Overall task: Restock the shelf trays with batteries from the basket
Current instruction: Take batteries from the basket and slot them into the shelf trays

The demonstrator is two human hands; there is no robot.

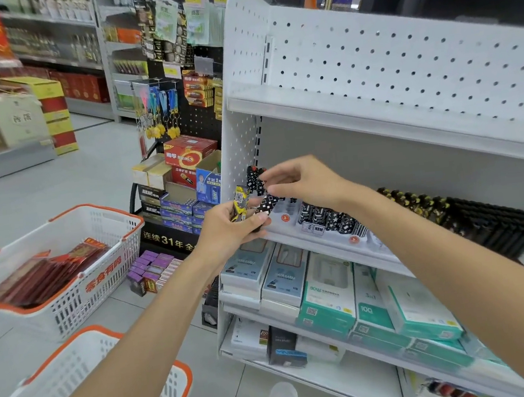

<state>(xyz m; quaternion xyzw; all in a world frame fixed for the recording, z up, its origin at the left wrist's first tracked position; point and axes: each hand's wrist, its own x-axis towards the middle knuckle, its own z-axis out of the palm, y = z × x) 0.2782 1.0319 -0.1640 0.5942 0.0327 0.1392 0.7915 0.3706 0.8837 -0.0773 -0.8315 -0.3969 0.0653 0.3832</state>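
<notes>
My left hand [231, 226] grips a small bundle of slim sticks in front of the white shelf: a yellow-and-black one [240, 200] and black ones with white patterns [266, 206]. My right hand [301, 182] pinches two black patterned sticks with red tips [254, 178] just above that bundle. On the middle shelf, a tray [331, 219] holds several black-and-white patterned sticks, and a dark tray [471, 217] further right holds rows of black ones. The near white-and-orange basket [86, 358] sits at the lower left; its inside is hidden by my arm.
A second white-and-orange basket [66, 272] with red flat packs stands on the floor to the left. A black display [184, 187] beside the shelf carries boxed batteries. Below the trays lie boxed chargers [330, 291]. The top shelf board [374, 110] overhangs my hands.
</notes>
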